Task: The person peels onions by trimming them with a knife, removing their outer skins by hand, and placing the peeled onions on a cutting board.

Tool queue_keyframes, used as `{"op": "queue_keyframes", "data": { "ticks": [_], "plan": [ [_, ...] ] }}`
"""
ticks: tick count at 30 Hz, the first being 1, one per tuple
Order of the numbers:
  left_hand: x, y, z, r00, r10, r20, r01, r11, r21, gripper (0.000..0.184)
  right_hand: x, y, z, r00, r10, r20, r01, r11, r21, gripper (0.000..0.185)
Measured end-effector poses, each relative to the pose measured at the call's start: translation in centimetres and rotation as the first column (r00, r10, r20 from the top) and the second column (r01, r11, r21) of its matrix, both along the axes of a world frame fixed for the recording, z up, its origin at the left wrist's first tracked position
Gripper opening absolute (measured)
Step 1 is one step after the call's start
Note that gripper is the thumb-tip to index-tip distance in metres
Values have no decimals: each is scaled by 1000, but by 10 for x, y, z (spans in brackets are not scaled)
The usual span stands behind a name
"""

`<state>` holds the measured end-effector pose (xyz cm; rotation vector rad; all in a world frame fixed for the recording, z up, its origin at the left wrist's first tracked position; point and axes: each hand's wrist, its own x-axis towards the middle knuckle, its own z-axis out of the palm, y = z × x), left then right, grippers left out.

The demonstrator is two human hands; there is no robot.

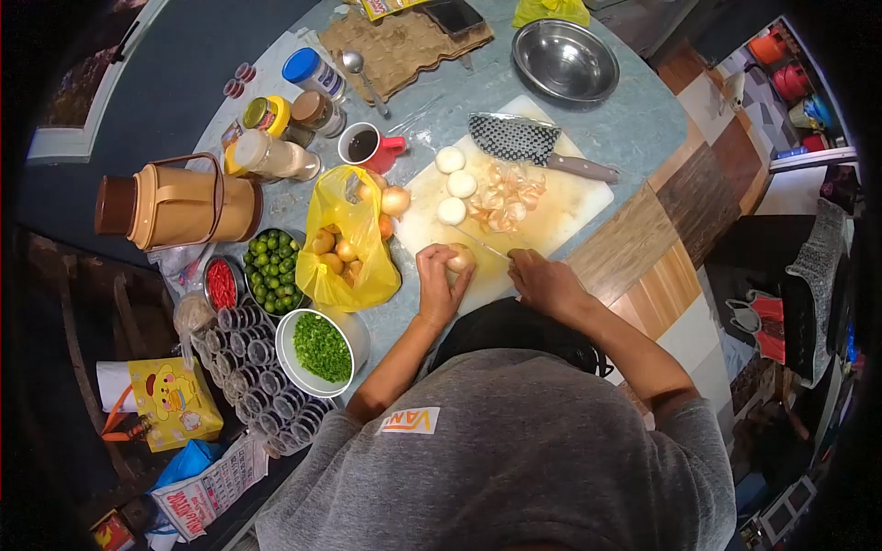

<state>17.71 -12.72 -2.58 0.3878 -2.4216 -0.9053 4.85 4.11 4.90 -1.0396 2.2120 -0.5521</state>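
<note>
My left hand [439,286] is closed on an onion [460,258] at the near edge of the white cutting board [574,204]. In my right hand [551,286] is a thin knife [491,246], its blade pointing away and left, close to the onion. Whether the blade touches it, I cannot tell. Three peeled onions [450,212] line the board's left side, beside a heap of onion skins [505,197]. Farther back lies a cleaver [514,138] with a patterned blade. Left of my left hand sits a yellow plastic bag [354,286] of unpeeled onions [395,201].
A white bowl of chopped greens [322,347], a bowl of green citrus [273,268], red chilies [220,283] and stacked small cups [266,386] stand left. Behind are a red mug [391,147], jars [276,154], a thermos [197,202] and a steel bowl [565,60].
</note>
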Motion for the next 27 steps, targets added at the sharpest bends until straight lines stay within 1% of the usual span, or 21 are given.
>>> {"op": "queue_keyframes", "data": {
  "ticks": [1,4,7,10,13,16,19,20,25,27],
  "plan": [
    [1,0,0,1000,-11,14,10,1000,14,48,0,-1,2,1000,29,3,-29,999,18,20],
    [1,3,-2,999,-18,38,16,999,40,50,-3,-4,2,990,131,52,-136,984,113,23],
    [0,8,-13,1000,17,26,-18,1000,17,53,-2,-2,-5,983,180,31,-182,981,66,20],
    [1,12,-24,999,47,22,-47,999,-8,56,-3,2,-10,965,255,-64,-256,967,5,18],
    [3,13,-27,998,58,27,-57,998,-25,57,0,2,-5,955,283,-88,-282,959,17,16],
    [1,14,-26,998,54,9,-54,997,-57,58,0,0,-3,956,285,-66,-283,958,45,15],
    [5,16,-25,998,56,9,-55,994,-99,57,-8,-1,10,951,308,28,-309,951,-1,14],
    [4,17,-25,998,62,7,-60,993,-104,56,-10,-2,12,947,319,35,-319,948,-8,14],
    [4,21,-24,989,145,25,-142,984,-109,55,-17,-8,15,928,370,51,-365,927,-84,15],
    [2,23,-23,985,172,28,-168,979,-112,55,-12,-8,9,935,355,-2,-353,929,-110,17]
  ]
}}
